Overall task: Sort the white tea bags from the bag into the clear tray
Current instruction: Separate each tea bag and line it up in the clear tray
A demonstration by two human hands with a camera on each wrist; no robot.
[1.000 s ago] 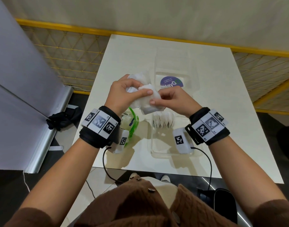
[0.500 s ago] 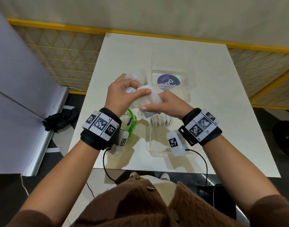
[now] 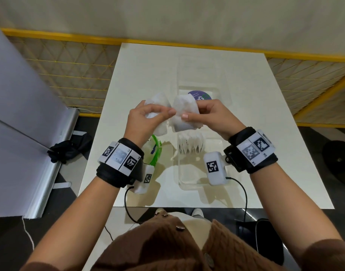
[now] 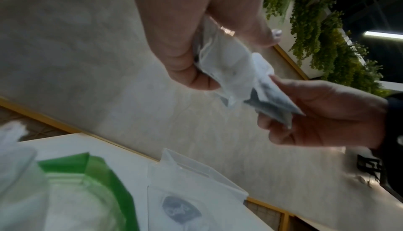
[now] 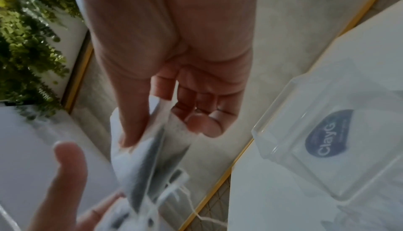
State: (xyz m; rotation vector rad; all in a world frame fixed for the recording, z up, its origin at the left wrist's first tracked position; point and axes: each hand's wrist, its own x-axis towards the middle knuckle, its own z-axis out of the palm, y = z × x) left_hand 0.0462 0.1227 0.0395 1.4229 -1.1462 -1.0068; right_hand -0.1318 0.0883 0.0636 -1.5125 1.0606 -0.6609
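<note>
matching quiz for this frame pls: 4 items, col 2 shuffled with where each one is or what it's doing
Column 1
1. left hand
2. right hand
3. row of white tea bags standing on edge
4. round purple label

Column 2
A. far end of the clear plastic tray
B. inside the tray, below the hands
C. holds a bunch of white tea bags above the green-rimmed clear bag
D. pinches a bunch of white tea bags above the tray

Pairs: 1-C, 2-D, 3-B, 4-A
</note>
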